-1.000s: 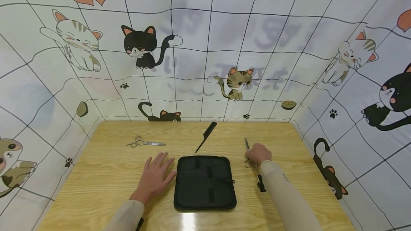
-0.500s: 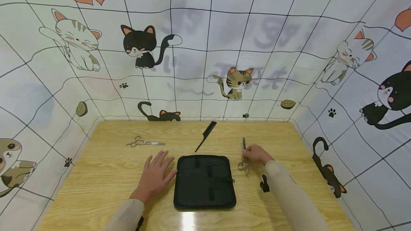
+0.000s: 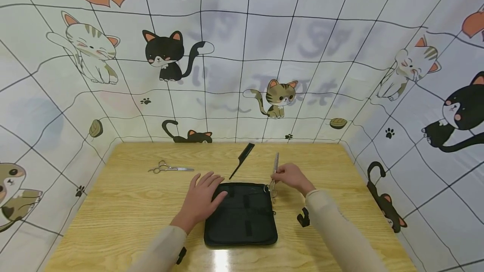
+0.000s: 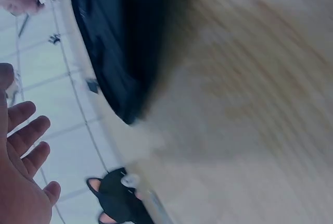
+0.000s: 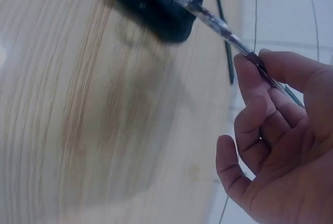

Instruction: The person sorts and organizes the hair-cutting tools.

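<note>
My right hand (image 3: 292,176) pinches a pair of silver hairdressing scissors (image 3: 276,162) between thumb and index finger. Their blades point to the far side, and the finger rings overlap the case's upper right corner. In the right wrist view the scissors (image 5: 210,21) are seen edge-on, with the other fingers loosely bent. A flat black zip case (image 3: 230,232) with dark strap-like loops lies in front of me. My left hand (image 3: 202,198) has its fingers spread at the case's upper left corner. In the left wrist view that hand (image 4: 23,166) holds nothing.
A second pair of scissors (image 3: 175,168) lies at the back left of the wooden table (image 3: 124,209). Behind the case is a black tail comb (image 3: 246,153). Cat-printed cloth walls (image 3: 227,53) enclose the table at the back and sides.
My right hand has carried the scissors left, from the table's right part to the case's right edge. My left hand has shifted right, onto the case's upper left corner in view.
</note>
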A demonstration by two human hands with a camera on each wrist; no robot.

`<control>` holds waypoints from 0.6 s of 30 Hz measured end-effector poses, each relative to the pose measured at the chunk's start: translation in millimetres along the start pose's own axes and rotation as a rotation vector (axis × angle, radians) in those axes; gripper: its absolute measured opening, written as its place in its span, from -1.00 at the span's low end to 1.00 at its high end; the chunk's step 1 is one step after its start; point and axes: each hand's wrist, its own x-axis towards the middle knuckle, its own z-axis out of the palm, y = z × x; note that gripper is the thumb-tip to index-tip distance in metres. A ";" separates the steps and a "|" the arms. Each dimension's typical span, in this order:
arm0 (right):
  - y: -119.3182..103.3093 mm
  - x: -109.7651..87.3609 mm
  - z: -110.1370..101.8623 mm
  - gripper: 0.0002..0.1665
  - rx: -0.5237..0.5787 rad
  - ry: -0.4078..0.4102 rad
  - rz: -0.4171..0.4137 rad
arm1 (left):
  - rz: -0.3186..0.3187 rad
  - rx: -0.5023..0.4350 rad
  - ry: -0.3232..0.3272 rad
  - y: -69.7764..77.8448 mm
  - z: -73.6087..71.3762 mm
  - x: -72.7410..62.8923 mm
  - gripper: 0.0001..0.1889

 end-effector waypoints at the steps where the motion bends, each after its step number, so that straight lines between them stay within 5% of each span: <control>1: -2.9 -0.2 2.2 -0.69 0.009 0.003 -0.004 | 0.002 -0.006 -0.009 4.4 -0.8 3.0 -0.50; 18: -43.8 -2.1 29.4 -0.76 0.114 0.024 -0.041 | -0.011 -0.020 0.007 47.8 4.8 32.4 -0.54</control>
